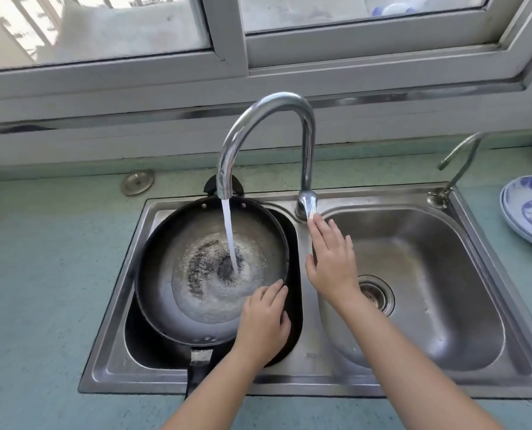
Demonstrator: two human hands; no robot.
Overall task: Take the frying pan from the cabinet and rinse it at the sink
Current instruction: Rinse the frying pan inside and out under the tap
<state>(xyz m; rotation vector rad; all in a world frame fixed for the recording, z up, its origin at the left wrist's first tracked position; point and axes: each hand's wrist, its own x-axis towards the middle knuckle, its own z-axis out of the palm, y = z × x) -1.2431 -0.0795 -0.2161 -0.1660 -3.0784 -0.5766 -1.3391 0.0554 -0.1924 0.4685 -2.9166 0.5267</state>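
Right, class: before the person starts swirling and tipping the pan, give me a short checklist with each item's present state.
1. Water running into the frying pan: ok.
2. Pan sitting inside the left basin: ok.
3. Left hand steadying the pan's rim: ok.
4. Right hand fingertips at the tap lever: ok.
5. Pan handle gripped: not ok, no hand on it.
6. Residue rinsed off: not ok, dark patches remain.

home kitchen | double steel sink [463, 193] | faucet [268, 119] | plates [531, 212]
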